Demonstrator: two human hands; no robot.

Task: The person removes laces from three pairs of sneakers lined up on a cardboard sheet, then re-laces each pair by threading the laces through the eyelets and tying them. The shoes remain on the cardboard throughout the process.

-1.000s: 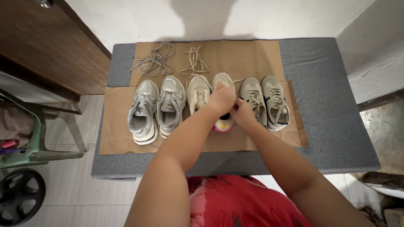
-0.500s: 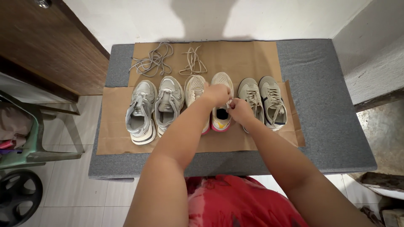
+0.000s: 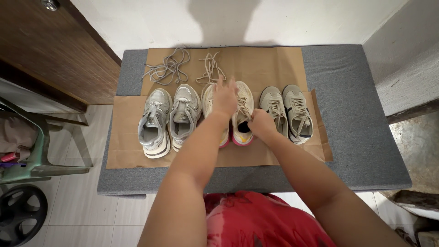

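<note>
1. Far left of the room: a dark wooden door (image 3: 55, 50), a green chair frame (image 3: 32, 151) and a black wheel (image 3: 20, 219) on the tiled floor (image 3: 77, 219).
2. The grey padded bench (image 3: 366, 137) carries a sheet of brown paper (image 3: 270, 64), with two loose bundles of laces (image 3: 167, 68) lying at its far edge.
3. Grey pair of sneakers (image 3: 169, 119) sits at the left of the row, untouched.
4. Left hand (image 3: 225, 97) reaches over the cream pair (image 3: 240, 114) in the middle, fingers partly spread, resting on the left shoe's upper.
5. Right hand (image 3: 261, 123) is curled at the right cream shoe's opening, seemingly pinching its lace, though the grip's hard to make out.
6. Beige pair (image 3: 288, 112) stands just right of that hand.
7. Both forearms stretch forward from a red top (image 3: 256, 219).
</note>
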